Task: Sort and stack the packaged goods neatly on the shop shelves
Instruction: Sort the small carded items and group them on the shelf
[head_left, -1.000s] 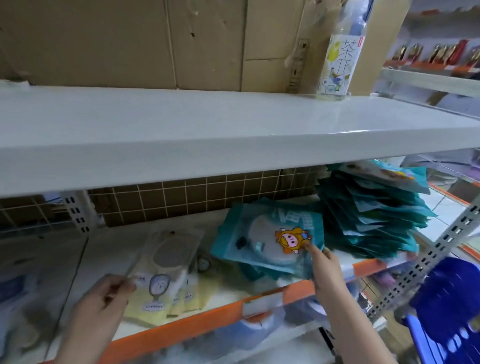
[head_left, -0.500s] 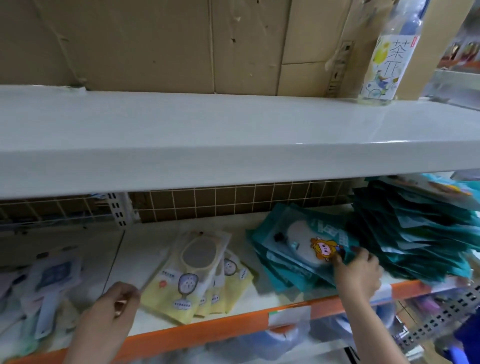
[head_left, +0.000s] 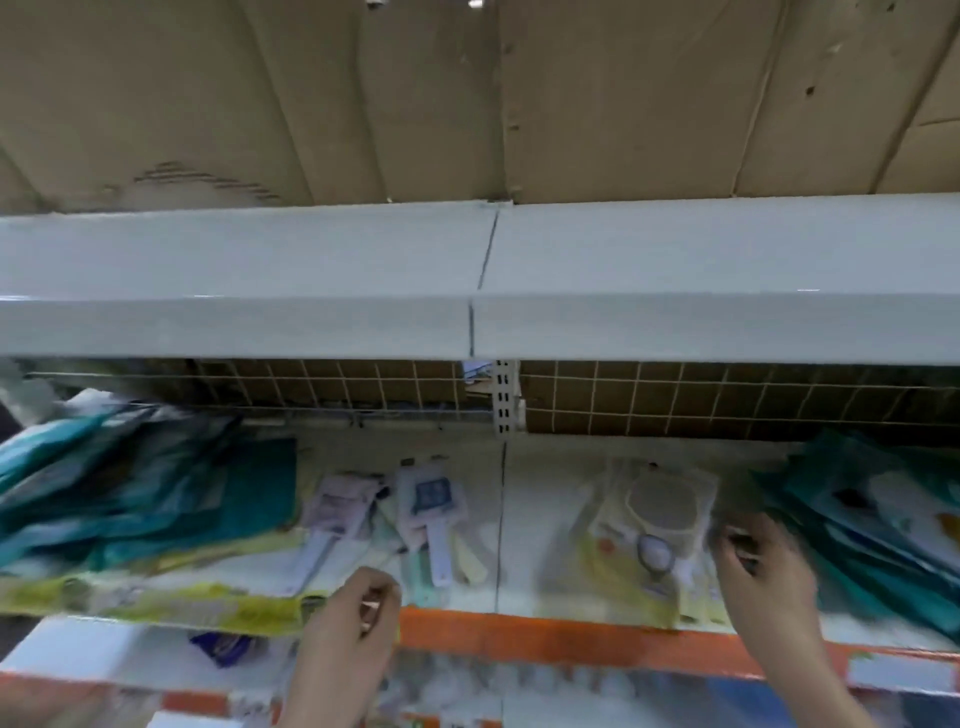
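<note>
Loosely curled fingers are shown on the left hand (head_left: 358, 613), nothing gripped; whether the right hand (head_left: 763, 566) grips the teal packets (head_left: 872, 525) cannot be told. Yellow packets (head_left: 644, 525) are laid lengthwise front-to-back on the orange-edged shelf (head_left: 519, 636), backed by wire grid (head_left: 675, 395) and cardboard (head_left: 467, 104).

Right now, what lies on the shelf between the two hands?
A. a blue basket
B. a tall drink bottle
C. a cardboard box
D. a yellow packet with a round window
D: a yellow packet with a round window lies flat on the shelf, between the left hand and the right hand.
</note>
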